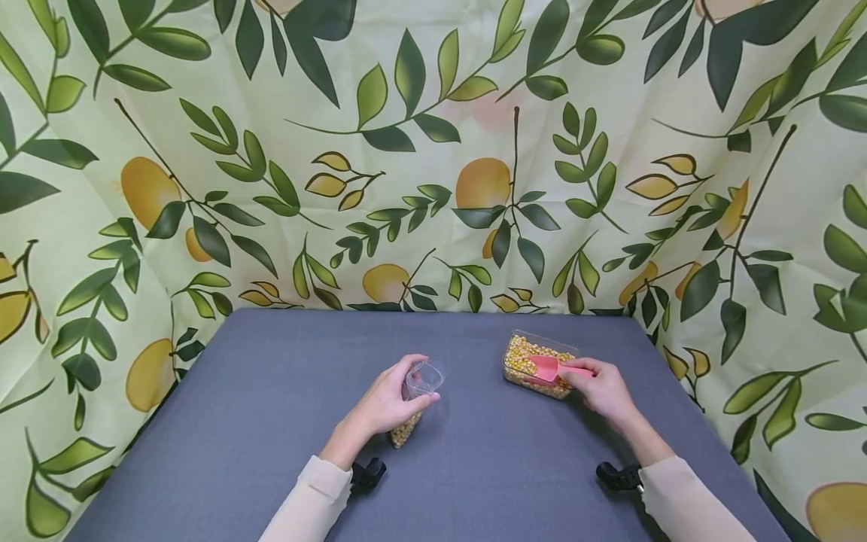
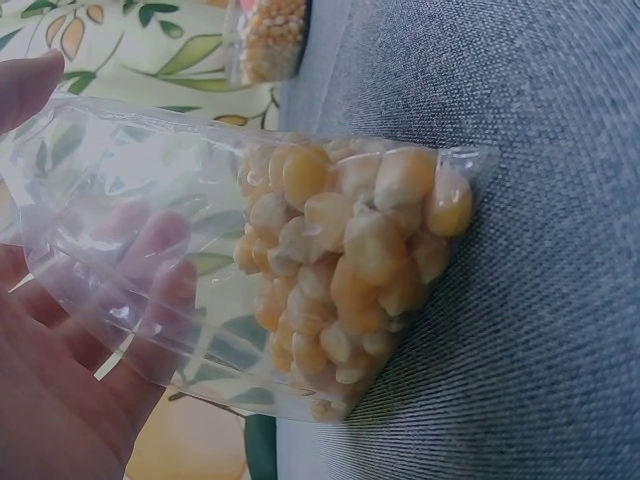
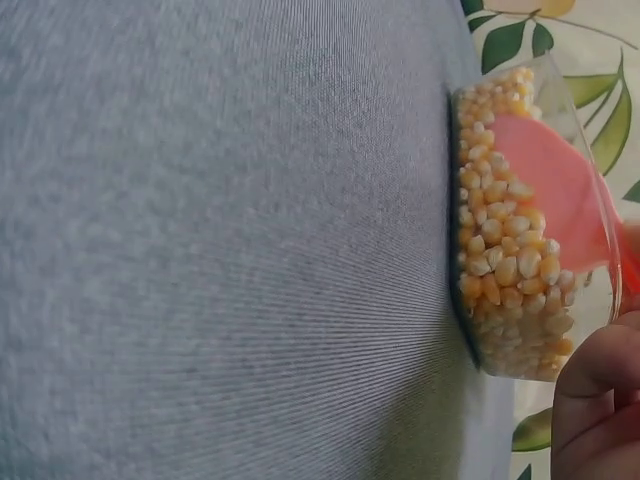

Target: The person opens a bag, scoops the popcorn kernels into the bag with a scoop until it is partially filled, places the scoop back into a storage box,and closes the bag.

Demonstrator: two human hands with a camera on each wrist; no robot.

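Note:
My left hand (image 1: 391,399) holds a clear plastic bag (image 1: 424,378) near its open mouth, fingers curved round one side and thumb at the other. Corn kernels (image 2: 330,260) fill the lower part of the bag, whose bottom touches the table in the left wrist view. To the right, my right hand (image 1: 606,388) grips the handle of a pink scoop (image 1: 544,367). The scoop's bowl is partly sunk into the kernels inside a clear rectangular container (image 1: 508,354). Through its wall in the right wrist view, kernels (image 3: 505,250) lie against the pink scoop (image 3: 550,185).
A dark grey-blue cloth covers the table (image 1: 284,391). Behind it and along both sides hangs a pale curtain (image 1: 420,188) printed with leaves and yellow fruit. Black straps with cameras sit on both wrists.

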